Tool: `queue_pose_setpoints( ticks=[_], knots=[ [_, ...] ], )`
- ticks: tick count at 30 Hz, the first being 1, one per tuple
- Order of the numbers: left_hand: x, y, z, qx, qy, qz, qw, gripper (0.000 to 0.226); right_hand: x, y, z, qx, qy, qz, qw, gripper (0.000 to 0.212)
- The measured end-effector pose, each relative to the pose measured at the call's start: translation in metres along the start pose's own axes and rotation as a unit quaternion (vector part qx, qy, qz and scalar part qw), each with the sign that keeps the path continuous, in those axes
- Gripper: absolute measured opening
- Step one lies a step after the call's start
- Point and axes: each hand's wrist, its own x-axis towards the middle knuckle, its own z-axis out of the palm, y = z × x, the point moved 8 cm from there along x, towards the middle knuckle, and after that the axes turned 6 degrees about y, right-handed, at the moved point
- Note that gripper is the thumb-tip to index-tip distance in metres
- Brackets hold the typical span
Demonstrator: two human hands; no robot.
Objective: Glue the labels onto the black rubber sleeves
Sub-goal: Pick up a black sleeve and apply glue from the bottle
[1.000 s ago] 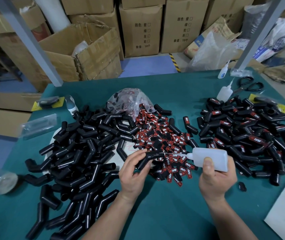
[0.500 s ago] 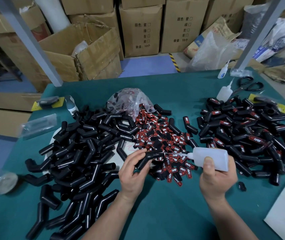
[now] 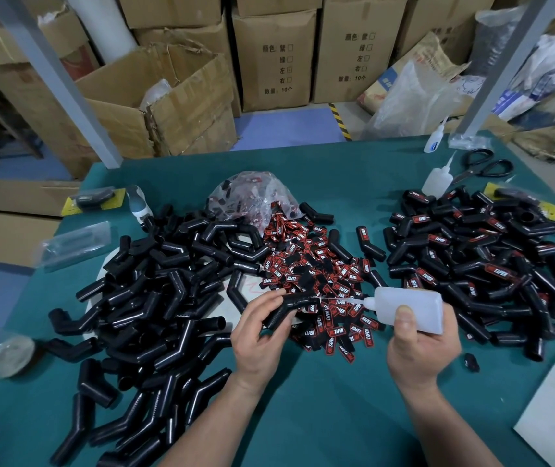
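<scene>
**Head view, gluing step.** My left hand [image 3: 259,332] holds one black bent rubber sleeve [image 3: 290,306] above the green-covered table [image 3: 320,416], just over the near left part of the heap of red-and-black printed labels [image 3: 320,271]. The grip is clamped on it, fingers and thumb curled round the lower leg, which leaves the upper leg bare for glue.

My right hand [image 3: 421,345] has its grip clamped on a translucent white plastic glue bottle [image 3: 407,310]. The thumb lies on the bottle's flat side, placed, I judge, so that a squeeze can meter the drop. The bottle lies on its side, long axis across the view. Its thin nozzle [image 3: 343,299] points left and reaches the sleeve's free end; whether glue is flowing is too fine to tell.

The sleeve's upper leg runs roughly level and points right, toward the nozzle. Past the elbow, the lower leg slopes down and left into my palm.

A pile of bare sleeves [image 3: 154,298] lies to the left and a pile of labelled sleeves [image 3: 488,264] to the right, with the labels between them. I take it that work passes from left to right and that each reach is short. I see no label on the held sleeve.
</scene>
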Motion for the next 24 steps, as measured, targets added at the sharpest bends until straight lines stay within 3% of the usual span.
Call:
queue_pose_setpoints(
  ticks=[8, 24],
  knots=[
    [0.0006, 0.0011, -0.0005, 0.006, 0.003, 0.01, 1.0, 0.028, -0.0016, -0.0075, 0.0079, 0.01, -0.009, 0.006, 1.0, 0.032],
    [-0.001, 0.001, 0.0005, 0.015, -0.002, 0.03, 0.999, 0.031, -0.0053, -0.0016, 0.0073, 0.024, -0.026, 0.007, 0.999, 0.029]
  ],
)
